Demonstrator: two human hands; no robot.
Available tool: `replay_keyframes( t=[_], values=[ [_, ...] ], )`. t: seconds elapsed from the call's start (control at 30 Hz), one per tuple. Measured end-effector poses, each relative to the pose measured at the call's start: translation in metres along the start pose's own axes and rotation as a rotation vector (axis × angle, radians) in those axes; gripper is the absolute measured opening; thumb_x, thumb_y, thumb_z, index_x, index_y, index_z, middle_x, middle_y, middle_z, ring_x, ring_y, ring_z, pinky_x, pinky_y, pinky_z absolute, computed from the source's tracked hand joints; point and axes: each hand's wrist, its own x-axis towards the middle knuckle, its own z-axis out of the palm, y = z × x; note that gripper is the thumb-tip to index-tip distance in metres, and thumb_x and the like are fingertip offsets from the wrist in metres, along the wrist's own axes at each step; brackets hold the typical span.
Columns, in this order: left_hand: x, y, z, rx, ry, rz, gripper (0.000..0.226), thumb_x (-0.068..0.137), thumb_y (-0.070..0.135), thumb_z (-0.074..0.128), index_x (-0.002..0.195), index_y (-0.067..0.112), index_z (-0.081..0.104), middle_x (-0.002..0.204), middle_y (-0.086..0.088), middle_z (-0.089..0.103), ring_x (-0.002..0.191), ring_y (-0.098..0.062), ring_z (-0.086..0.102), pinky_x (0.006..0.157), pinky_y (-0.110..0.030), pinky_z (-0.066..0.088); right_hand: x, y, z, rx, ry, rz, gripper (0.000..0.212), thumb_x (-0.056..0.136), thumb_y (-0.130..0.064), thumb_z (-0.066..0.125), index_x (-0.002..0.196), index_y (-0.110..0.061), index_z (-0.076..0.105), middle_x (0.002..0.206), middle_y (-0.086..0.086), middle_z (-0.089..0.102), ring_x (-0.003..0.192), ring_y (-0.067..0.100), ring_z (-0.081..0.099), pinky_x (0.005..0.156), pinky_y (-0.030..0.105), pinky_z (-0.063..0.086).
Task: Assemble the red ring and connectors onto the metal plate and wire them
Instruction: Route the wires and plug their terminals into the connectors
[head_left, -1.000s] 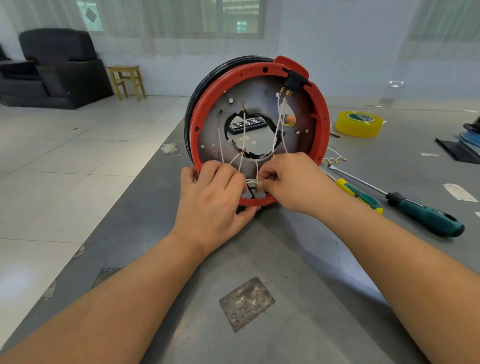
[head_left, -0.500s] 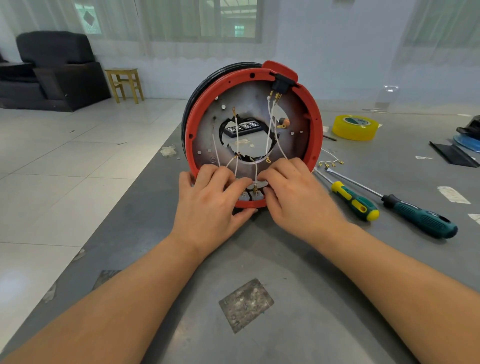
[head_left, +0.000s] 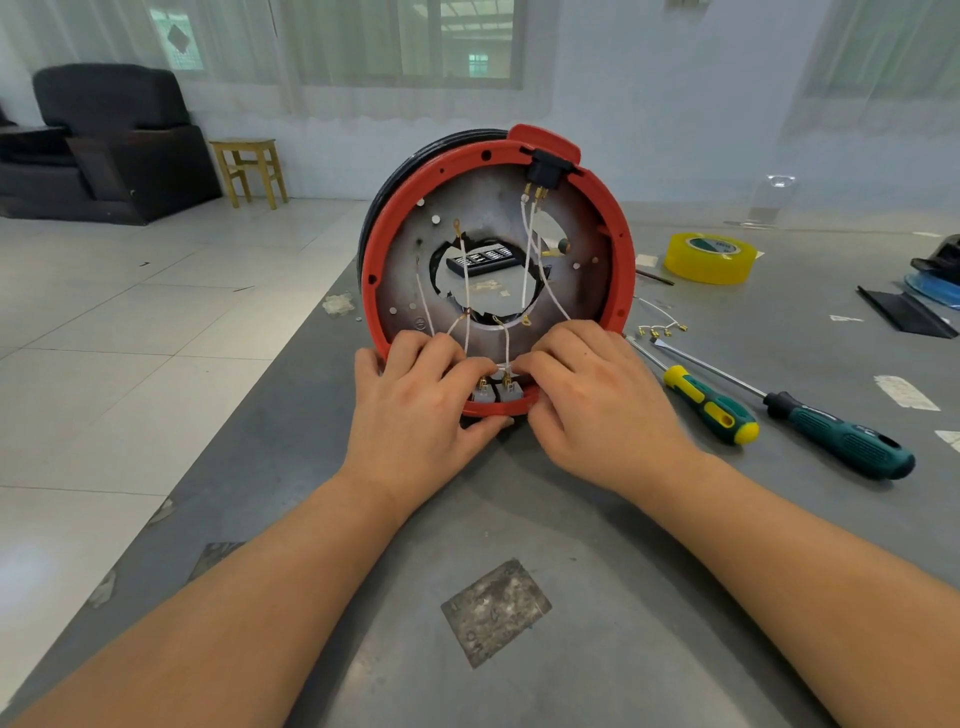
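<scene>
Head view, sole camera. I log one red ring (head_left: 621, 244) standing on edge on the grey table (head_left: 597, 545), fitted around a round metal plate (head_left: 405, 280) that has a ragged central opening; a black rim shows behind the ring on its left side. A black connector (head_left: 545, 174) sits at the ring's top with brass terminals below it, and thin white wires (head_left: 527, 260) run down across the plate to two grey connectors (head_left: 496, 392) seated inside the ring's lowest arc. My left hand (head_left: 415, 415) curls over the ring's lower left edge, thumb under the rim, fingertips pinching at the wires above the grey connectors. My right hand (head_left: 592, 400) mirrors it on the lower right, fingers curled and pinching a wire end just above the same connectors. On the table to the right: a yellow-and-green screwdriver (head_left: 709, 405), a longer teal screwdriver (head_left: 831, 441), loose terminal wires (head_left: 662, 327) near the ring, a roll of yellow tape (head_left: 709, 257) further back, and black and blue items at the far right edge, too cropped to identify. The table's left edge runs diagonally beside pale floor tiles; bare tabletop lies in front of my forearms. Room beyond: a dark armchair (head_left: 104, 140), a small wooden stool (head_left: 249, 169), curtained windows.
</scene>
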Motion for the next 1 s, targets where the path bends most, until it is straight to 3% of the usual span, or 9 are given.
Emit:
replay_keyframes(
  t=[0.17, 0.27, 0.37, 0.53, 0.73, 0.87, 1.0],
  values=[
    [0.001, -0.003, -0.005, -0.048, -0.061, -0.036, 0.055, 0.074, 0.066, 0.078, 0.108, 0.024, 0.071, 0.103, 0.003, 0.066, 0.1, -0.028, 0.057, 0.075, -0.046, 0.04, -0.002, 0.004, 0.003, -0.051, -0.011, -0.06, 0.033, 0.087, -0.038, 0.061, 0.112, -0.018, 0.069, 0.109, 0.001, 0.067, 0.113, 0.024, 0.058, 0.117, 0.04, 0.032],
    [0.002, -0.009, -0.009, -0.141, -0.096, -0.007, 0.055, 0.07, 0.059, 0.084, 0.108, 0.024, 0.065, 0.116, 0.002, 0.061, 0.105, -0.024, 0.052, 0.079, -0.046, 0.042, -0.002, 0.01, 0.004, -0.087, -0.032, -0.089, 0.037, 0.09, -0.044, 0.068, 0.117, -0.019, 0.07, 0.111, 0.001, 0.069, 0.116, 0.024, 0.059, 0.118, 0.042, 0.035],
    [0.001, -0.017, -0.013, -0.232, -0.151, 0.032, 0.064, 0.069, 0.038, 0.093, 0.118, 0.027, 0.054, 0.13, 0.001, 0.048, 0.111, -0.022, 0.052, 0.084, -0.048, 0.047, -0.002, 0.016, 0.004, -0.098, -0.008, -0.119, 0.038, 0.09, -0.043, 0.071, 0.12, -0.018, 0.072, 0.109, 0.001, 0.071, 0.115, 0.025, 0.061, 0.116, 0.043, 0.037],
    [0.003, -0.026, -0.013, -0.33, -0.155, -0.035, 0.066, 0.071, 0.024, 0.094, 0.117, 0.026, 0.046, 0.13, 0.0, 0.041, 0.114, -0.025, 0.053, 0.085, -0.052, 0.052, 0.0, 0.018, 0.004, -0.076, 0.072, -0.157, 0.032, 0.092, -0.037, 0.074, 0.116, -0.016, 0.076, 0.103, 0.002, 0.072, 0.109, 0.028, 0.064, 0.112, 0.045, 0.043],
    [0.006, -0.033, -0.013, -0.349, -0.149, 0.025, 0.041, 0.08, 0.041, 0.08, 0.108, 0.013, 0.068, 0.111, -0.002, 0.058, 0.097, -0.026, 0.058, 0.079, -0.052, 0.055, 0.0, 0.019, 0.006, -0.051, 0.133, -0.157, 0.03, 0.096, -0.036, 0.065, 0.117, -0.015, 0.074, 0.106, 0.003, 0.068, 0.11, 0.029, 0.061, 0.113, 0.043, 0.04],
    [0.005, -0.024, -0.016, -0.409, -0.08, -0.037, 0.045, 0.085, 0.054, 0.07, 0.097, 0.011, 0.069, 0.107, 0.002, 0.059, 0.096, -0.023, 0.06, 0.078, -0.043, 0.055, -0.001, 0.025, 0.004, 0.07, 0.116, -0.102, 0.035, 0.098, -0.039, 0.06, 0.123, -0.015, 0.069, 0.114, 0.003, 0.065, 0.116, 0.028, 0.057, 0.108, 0.046, 0.043],
    [0.006, -0.015, -0.02, -0.537, -0.097, -0.144, 0.043, 0.081, 0.06, 0.069, 0.094, 0.02, 0.067, 0.107, 0.015, 0.056, 0.098, -0.012, 0.059, 0.076, -0.042, 0.056, -0.004, 0.031, 0.003, 0.224, 0.065, -0.048, 0.038, 0.1, -0.039, 0.055, 0.127, -0.015, 0.066, 0.116, 0.0, 0.06, 0.115, 0.02, 0.051, 0.101, 0.034, 0.043]
  ],
)
